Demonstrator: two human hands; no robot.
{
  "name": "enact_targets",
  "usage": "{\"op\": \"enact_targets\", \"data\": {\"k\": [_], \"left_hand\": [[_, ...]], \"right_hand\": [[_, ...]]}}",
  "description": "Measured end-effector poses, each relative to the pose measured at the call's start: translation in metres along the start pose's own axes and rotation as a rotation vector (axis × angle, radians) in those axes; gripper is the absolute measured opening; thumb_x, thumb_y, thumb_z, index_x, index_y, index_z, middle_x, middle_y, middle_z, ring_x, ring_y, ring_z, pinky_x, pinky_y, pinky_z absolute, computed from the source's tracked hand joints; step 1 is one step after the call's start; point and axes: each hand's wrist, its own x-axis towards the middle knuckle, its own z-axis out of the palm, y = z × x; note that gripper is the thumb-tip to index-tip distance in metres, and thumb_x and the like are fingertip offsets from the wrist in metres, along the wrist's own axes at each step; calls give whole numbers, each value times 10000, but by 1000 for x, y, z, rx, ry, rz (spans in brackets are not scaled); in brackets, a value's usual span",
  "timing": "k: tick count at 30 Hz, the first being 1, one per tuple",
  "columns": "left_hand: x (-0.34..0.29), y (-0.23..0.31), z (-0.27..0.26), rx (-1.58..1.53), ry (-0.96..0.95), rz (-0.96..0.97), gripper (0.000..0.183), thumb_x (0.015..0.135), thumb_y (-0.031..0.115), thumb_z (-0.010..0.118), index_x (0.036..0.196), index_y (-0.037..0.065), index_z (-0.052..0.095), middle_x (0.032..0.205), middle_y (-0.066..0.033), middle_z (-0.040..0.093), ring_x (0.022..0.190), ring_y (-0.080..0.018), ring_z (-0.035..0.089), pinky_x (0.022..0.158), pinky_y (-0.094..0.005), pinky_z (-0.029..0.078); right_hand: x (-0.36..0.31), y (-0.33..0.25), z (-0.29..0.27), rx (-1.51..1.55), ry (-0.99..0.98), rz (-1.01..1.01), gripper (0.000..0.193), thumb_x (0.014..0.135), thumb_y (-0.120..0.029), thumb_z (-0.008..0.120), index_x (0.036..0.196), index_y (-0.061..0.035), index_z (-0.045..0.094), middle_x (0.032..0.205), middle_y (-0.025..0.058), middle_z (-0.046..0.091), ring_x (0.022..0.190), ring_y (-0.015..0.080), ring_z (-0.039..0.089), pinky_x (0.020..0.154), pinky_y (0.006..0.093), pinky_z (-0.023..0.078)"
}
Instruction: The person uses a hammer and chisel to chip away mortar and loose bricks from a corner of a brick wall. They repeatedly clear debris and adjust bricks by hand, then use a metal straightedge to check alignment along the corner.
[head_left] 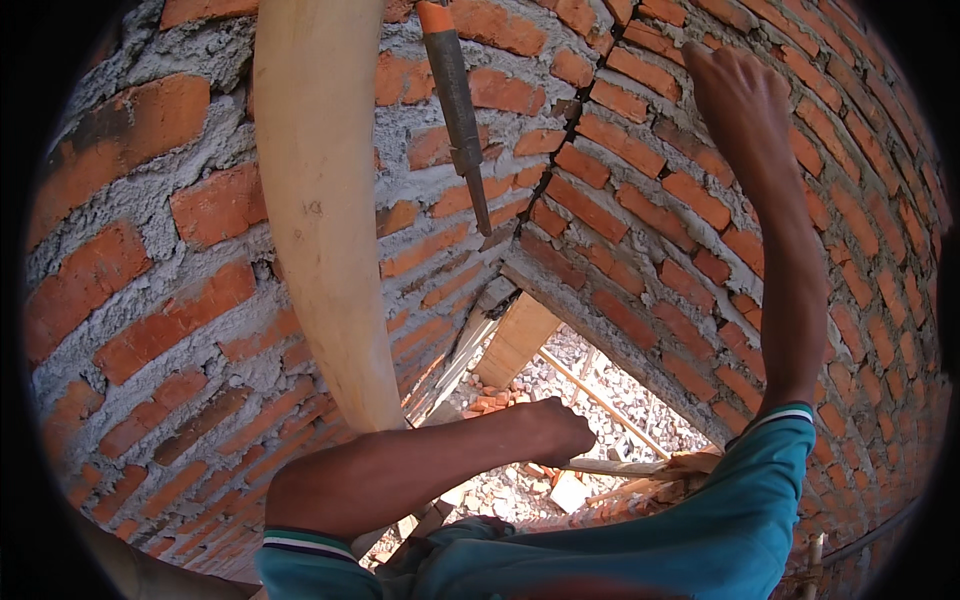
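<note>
My right arm reaches up along the right-hand brick wall (720,265). At its end my right hand (738,85) is closed beside the bricks, its back toward me. Whether it touches the wall or holds something small, I cannot tell. My left forearm lies across the front of my body, and my left hand (562,430) is curled into a fist near the middle. Anything inside that fist is hidden. A flat wooden strip (620,467) shows just below and right of it; I cannot tell whether they touch.
A thick pale wooden pole (320,200) stands on the left, before the left brick wall (215,205). Beside it hangs a dark tapered tool (455,105) with an orange end. Between the walls runs a dark corner gap. Below lie a board (518,340) and brick rubble (610,385).
</note>
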Motion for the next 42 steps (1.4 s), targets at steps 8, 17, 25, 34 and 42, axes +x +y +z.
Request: {"op": "enact_targets", "data": {"k": [8,17,25,34,42], "left_hand": [[6,-2,8,20,7,2,267,904,232,693,1129,90,709,1026,-115,723,1005,-288,708,931,-467,504],[1,-2,5,49,25,26,240,888,171,687,1106,76,722,1106,-125,732,1002,-314,731,844,-443,585],[5,-5,7,42,34,22,294,805,135,769,1079,36,736,1051,-141,745,941,-316,731,769,-447,584],[2,-3,4,91,-2,14,241,876,137,703,1087,26,733,1103,-142,736,1004,-310,730,804,-441,597],[2,-5,4,113,-28,27,245,844,162,745,1065,56,751,1056,-112,748,952,-313,733,768,-442,597]], "right_hand": [[54,-6,-12,-51,-163,-81,104,862,-126,625,859,-61,707,819,128,715,811,287,712,661,442,544],[114,-20,-1,-15,-304,-53,168,844,-120,617,768,-60,754,819,156,744,791,291,741,646,422,549],[116,-14,-18,216,-465,225,184,841,-109,598,903,-6,737,1004,226,733,985,396,704,799,500,547],[96,4,18,192,-320,442,170,878,-157,608,919,-22,703,1002,202,727,980,380,698,806,513,545],[73,9,43,282,-352,522,287,919,-236,515,1017,-45,705,1101,209,717,1047,435,660,901,555,509]]}}
